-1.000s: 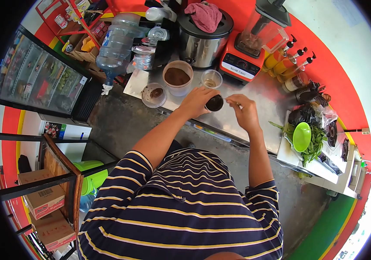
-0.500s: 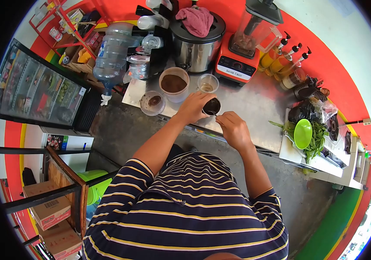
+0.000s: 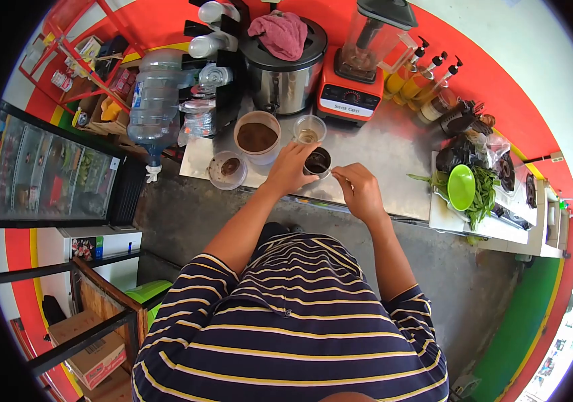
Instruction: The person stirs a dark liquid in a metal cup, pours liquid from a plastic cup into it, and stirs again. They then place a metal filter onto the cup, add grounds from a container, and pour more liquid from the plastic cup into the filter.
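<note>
My left hand (image 3: 289, 172) is wrapped around the side of a small cup (image 3: 318, 161) with dark contents, at the front edge of the metal counter. My right hand (image 3: 360, 191) has its fingers pinched together at the cup's right rim; whatever thin thing they hold is too small to make out. Just behind the cup stands a clear plastic cup (image 3: 309, 130) with a little pale stuff in its bottom. To the left are a tub of brown powder (image 3: 257, 138) and its clear lid (image 3: 227, 171), on which some dark powder lies.
Along the back of the counter (image 3: 380, 161) stand a steel pot (image 3: 285, 80) with a pink cloth (image 3: 279, 35), a red blender (image 3: 349, 97) and several pump bottles (image 3: 427, 87). A green bowl (image 3: 461, 187) lies among leaves at right. A water jug (image 3: 156, 100) is at left.
The view has shifted a little, so the counter items appear further left. My left hand still holds the cup, while my right fingers remain pinched by its rim.
</note>
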Available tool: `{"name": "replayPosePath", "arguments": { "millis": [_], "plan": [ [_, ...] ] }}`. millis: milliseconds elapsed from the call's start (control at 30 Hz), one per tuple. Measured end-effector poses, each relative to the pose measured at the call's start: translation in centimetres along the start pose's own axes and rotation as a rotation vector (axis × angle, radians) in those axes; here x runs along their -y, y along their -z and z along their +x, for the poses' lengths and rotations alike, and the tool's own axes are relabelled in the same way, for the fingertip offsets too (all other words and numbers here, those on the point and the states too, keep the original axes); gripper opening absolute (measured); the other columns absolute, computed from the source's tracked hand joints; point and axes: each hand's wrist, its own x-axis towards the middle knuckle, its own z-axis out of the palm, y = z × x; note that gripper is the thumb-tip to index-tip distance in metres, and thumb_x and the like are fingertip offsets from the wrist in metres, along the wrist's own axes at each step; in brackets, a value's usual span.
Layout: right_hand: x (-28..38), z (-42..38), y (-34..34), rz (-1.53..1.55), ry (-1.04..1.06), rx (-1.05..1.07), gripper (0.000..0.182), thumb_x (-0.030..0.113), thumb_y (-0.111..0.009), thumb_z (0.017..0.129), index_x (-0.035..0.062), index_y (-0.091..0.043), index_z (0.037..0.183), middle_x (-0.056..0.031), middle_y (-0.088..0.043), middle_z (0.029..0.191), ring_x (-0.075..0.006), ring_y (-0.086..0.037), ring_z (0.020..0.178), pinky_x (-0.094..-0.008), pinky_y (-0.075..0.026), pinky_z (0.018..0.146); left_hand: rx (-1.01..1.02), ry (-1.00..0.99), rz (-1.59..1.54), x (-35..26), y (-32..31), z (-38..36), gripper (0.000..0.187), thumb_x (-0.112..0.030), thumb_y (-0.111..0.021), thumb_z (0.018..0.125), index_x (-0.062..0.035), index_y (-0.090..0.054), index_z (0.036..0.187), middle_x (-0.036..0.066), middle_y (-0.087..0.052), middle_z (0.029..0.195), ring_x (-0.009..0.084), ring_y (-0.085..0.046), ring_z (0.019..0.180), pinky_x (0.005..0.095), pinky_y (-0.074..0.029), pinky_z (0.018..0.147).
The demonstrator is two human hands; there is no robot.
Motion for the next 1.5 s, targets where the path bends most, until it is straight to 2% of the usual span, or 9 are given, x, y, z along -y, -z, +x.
{"name": "replayPosePath", "arguments": {
  "millis": [133, 400, 533, 667, 733, 933, 1100, 1167, 1500],
  "plan": [
    [1.0, 0.8, 0.1, -0.164, -0.042, -0.038, 0.014, 0.005, -0.078, 0.095, 0.0032, -0.079, 0.108, -0.0121, -0.078, 0.096, -0.0341, -0.073, 0.093, -0.045, -0.06, 0.079, -0.055, 0.016, -0.067, 0.0, 0.2, -0.4, 0.092, -0.022, -0.096, 0.074, -0.0107, -0.057, 0.156, 0.013, -0.07, 0.137, 0.0366, -0.059, 0.131, 0.0474, -0.044, 0.116],
    [2.2, -0.3, -0.6, -0.057, -0.049, 0.063, 0.016, -0.001, -0.076, 0.093, 0.0021, -0.079, 0.109, -0.0122, -0.078, 0.099, -0.0342, -0.073, 0.094, -0.0451, -0.06, 0.08, -0.002, 0.07, -0.096, 0.9, 0.9, -0.3, 0.085, -0.032, -0.095, 0.078, -0.0072, -0.06, 0.153, 0.013, -0.069, 0.144, 0.0353, -0.058, 0.134, 0.0469, -0.043, 0.118],
    [1.9, 0.4, -0.9, -0.167, -0.143, -0.084, 0.016, 0.0, -0.076, 0.093, 0.0021, -0.079, 0.109, -0.0131, -0.078, 0.098, -0.0349, -0.072, 0.094, -0.0459, -0.059, 0.079, 0.027, 0.103, -0.11, 0.9, 1.1, -0.2, 0.083, -0.036, -0.094, 0.079, -0.009, -0.062, 0.151, 0.013, -0.07, 0.143, 0.0356, -0.058, 0.134, 0.0463, -0.042, 0.118],
    [3.7, -0.3, -1.6, -0.191, -0.088, 0.019, 0.017, -0.001, -0.074, 0.093, 0.0027, -0.078, 0.108, -0.0126, -0.076, 0.097, -0.034, -0.071, 0.093, -0.0462, -0.059, 0.079, 0.062, 0.127, -0.112, 1.4, 0.9, 0.3, 0.083, -0.04, -0.093, 0.079, -0.0104, -0.062, 0.15, 0.012, -0.07, 0.145, 0.0353, -0.058, 0.135, 0.0472, -0.043, 0.117],
    [3.9, -0.3, -1.7, -0.177, -0.083, 0.058, 0.017, -0.001, -0.074, 0.092, 0.0029, -0.078, 0.108, -0.0125, -0.075, 0.097, -0.0336, -0.071, 0.092, -0.0462, -0.059, 0.078, 0.084, 0.158, -0.117, 0.8, 1.2, 0.5, 0.082, -0.039, -0.093, 0.079, -0.011, -0.062, 0.15, 0.012, -0.069, 0.145, 0.0353, -0.058, 0.135, 0.0474, -0.042, 0.116],
    [2.6, -0.1, -3.0, -0.219, -0.147, -0.1, 0.016, 0.0, -0.074, 0.094, 0.0033, -0.077, 0.109, -0.012, -0.074, 0.096, -0.034, -0.071, 0.092, -0.0465, -0.059, 0.077, 0.168, 0.233, -0.1, 0.3, 1.7, 0.7, 0.079, -0.038, -0.094, 0.079, -0.0132, -0.063, 0.147, 0.011, -0.07, 0.145, 0.0349, -0.06, 0.132, 0.0477, -0.044, 0.114],
    [2.7, -1.0, -2.5, -0.171, -0.137, -0.039, 0.013, 0.002, -0.073, 0.096, 0.0025, -0.077, 0.109, -0.0113, -0.074, 0.097, -0.0338, -0.07, 0.09, -0.0461, -0.058, 0.076, 0.23, 0.274, -0.117, -0.3, 2.7, 1.5, 0.076, -0.037, -0.095, 0.078, -0.0138, -0.064, 0.144, 0.011, -0.072, 0.139, 0.0351, -0.061, 0.128, 0.0472, -0.047, 0.112],
    [2.6, -0.6, -2.6, -0.205, -0.16, -0.078, 0.013, 0.002, -0.073, 0.096, 0.0022, -0.076, 0.109, -0.0114, -0.074, 0.097, -0.0337, -0.07, 0.09, -0.046, -0.058, 0.076, 0.172, 0.233, -0.143, 0.2, 2.1, 1.1, 0.076, -0.037, -0.095, 0.077, -0.0133, -0.063, 0.143, 0.013, -0.073, 0.134, 0.0385, -0.061, 0.12, 0.0486, -0.047, 0.107],
    [3.9, -0.1, -3.1, -0.18, -0.133, -0.042, 0.022, -0.004, -0.07, 0.09, 0.0019, -0.076, 0.11, -0.0131, -0.072, 0.095, -0.0349, -0.069, 0.092, -0.0469, -0.059, 0.079, 0.137, 0.225, -0.188, 0.5, 1.3, 0.7, 0.077, -0.031, -0.095, 0.076, -0.0132, -0.062, 0.143, 0.012, -0.072, 0.139, 0.039, -0.06, 0.122, 0.0468, -0.048, 0.109]
  ]
}}
